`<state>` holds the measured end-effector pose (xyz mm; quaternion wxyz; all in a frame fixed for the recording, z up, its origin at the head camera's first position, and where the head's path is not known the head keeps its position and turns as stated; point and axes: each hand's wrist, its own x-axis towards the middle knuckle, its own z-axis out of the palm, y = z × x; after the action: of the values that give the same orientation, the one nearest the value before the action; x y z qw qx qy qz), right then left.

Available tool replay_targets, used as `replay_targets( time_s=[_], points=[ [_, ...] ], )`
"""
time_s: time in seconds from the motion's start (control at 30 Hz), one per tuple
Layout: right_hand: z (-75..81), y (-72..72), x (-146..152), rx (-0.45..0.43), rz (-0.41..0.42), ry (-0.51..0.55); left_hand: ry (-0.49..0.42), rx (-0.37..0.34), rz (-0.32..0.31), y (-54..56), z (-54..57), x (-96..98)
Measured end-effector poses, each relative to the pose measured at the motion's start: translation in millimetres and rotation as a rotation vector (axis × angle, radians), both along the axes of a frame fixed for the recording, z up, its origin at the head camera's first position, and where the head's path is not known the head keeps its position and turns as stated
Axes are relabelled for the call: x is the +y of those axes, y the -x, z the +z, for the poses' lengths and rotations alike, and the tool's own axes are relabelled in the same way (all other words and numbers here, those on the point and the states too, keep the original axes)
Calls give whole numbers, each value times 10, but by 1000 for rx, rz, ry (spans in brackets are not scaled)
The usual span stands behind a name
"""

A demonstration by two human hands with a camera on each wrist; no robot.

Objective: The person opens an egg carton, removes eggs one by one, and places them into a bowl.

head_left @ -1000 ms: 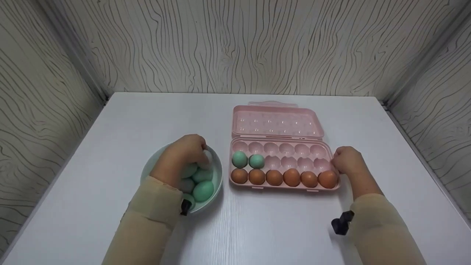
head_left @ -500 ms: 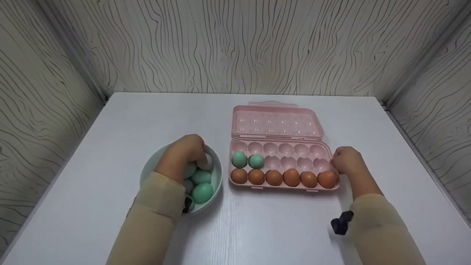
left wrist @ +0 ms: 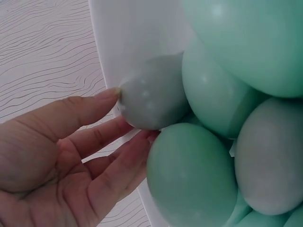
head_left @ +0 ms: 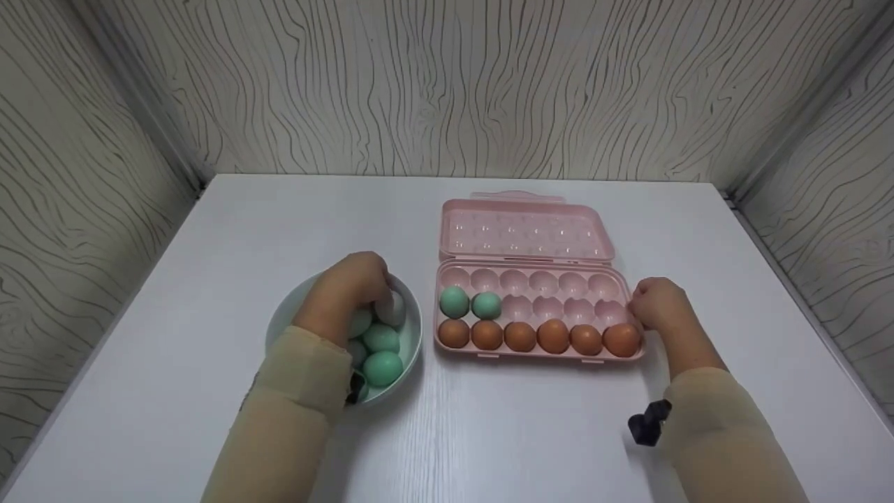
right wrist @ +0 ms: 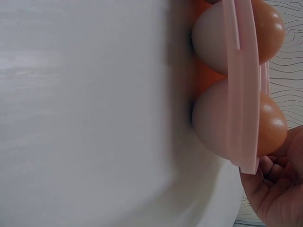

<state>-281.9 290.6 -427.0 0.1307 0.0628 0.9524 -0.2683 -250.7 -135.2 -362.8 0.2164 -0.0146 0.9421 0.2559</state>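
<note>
Your left hand [head_left: 356, 279] pinches the grey egg [left wrist: 154, 94] in the bowl [head_left: 412, 342]. From there toward the bench's [head_left: 517, 433] right edge lies the carton [head_left: 543, 282], gripped by your right hand [head_left: 658, 304].

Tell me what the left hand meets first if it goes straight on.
The grey egg by the wall of the bowl; the left hand seems to touch it, though depth is unclear.

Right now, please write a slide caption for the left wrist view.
Left grip pinching a grey egg beside green eggs in a pale bowl.
</note>
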Motion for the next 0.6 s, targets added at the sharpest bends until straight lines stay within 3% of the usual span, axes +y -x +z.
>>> replay_targets(
  time_s=[0.37, 0.6],
  points=[
    [4, 11, 4, -18, -14, 18, 12, 116, 24, 39, 121, 11],
    [12, 11, -3, -41, -24, 21, -13, 162, 31, 36, 204, 154]
  ],
)
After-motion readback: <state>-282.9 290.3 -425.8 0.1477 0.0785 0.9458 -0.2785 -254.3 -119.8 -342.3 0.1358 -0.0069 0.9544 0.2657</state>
